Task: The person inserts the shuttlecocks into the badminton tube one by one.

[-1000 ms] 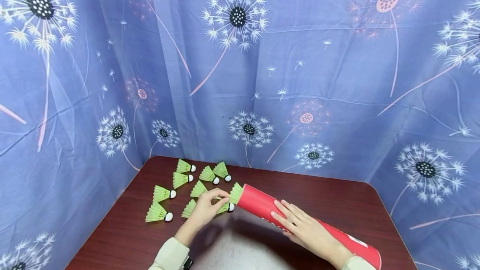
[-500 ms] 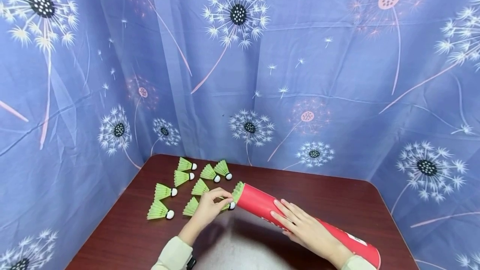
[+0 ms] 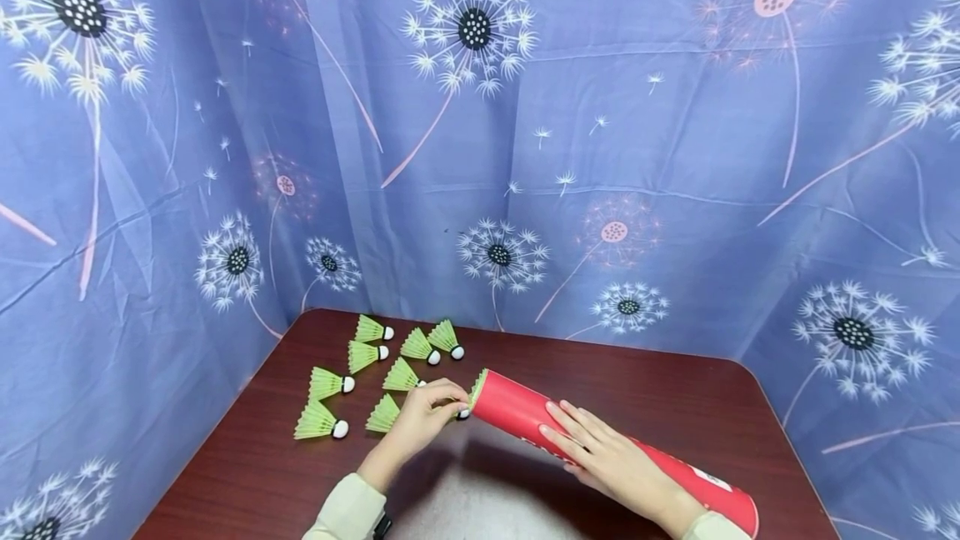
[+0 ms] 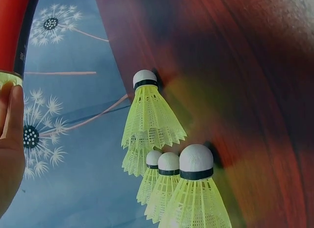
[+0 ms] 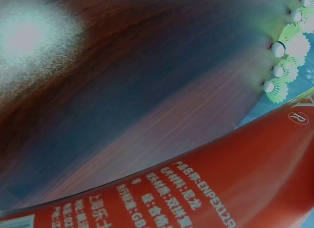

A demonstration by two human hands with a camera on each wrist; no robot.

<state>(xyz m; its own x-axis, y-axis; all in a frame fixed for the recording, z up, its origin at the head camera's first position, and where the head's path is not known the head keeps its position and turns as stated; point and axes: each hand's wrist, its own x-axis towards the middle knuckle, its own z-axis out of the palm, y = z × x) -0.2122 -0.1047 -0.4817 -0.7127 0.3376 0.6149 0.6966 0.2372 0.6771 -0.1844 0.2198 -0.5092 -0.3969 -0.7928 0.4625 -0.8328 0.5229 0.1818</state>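
Observation:
A long red shuttlecock tube (image 3: 517,407) lies slanted across the right half of the table, its mouth toward the left. My right hand (image 3: 611,461) holds it around the middle, fingers spread over the top; the thumb is hidden. At the mouth, my left hand (image 3: 423,419) pinches the skirt edge of a yellow-green shuttlecock (image 3: 477,386), of which only a thin rim shows outside. In the left wrist view the left fingers (image 4: 14,110) touch that skirt (image 4: 9,78) just under the tube's end. The right wrist view shows the tube's printed side (image 5: 196,198) but no fingers.
Several loose shuttlecocks lie on the dark wood table (image 3: 247,448), left of the tube, such as one at the near left (image 3: 315,422) and one at the back (image 3: 444,336). One white cork (image 3: 463,413) shows beside the left fingers. A blue dandelion-print curtain (image 3: 600,132) surrounds the table.
The pinched shuttlecock has slid rightward into the tube, leaving less of its skirt outside. My left hand has followed it slightly to the right. The right hand and tube have hardly moved.

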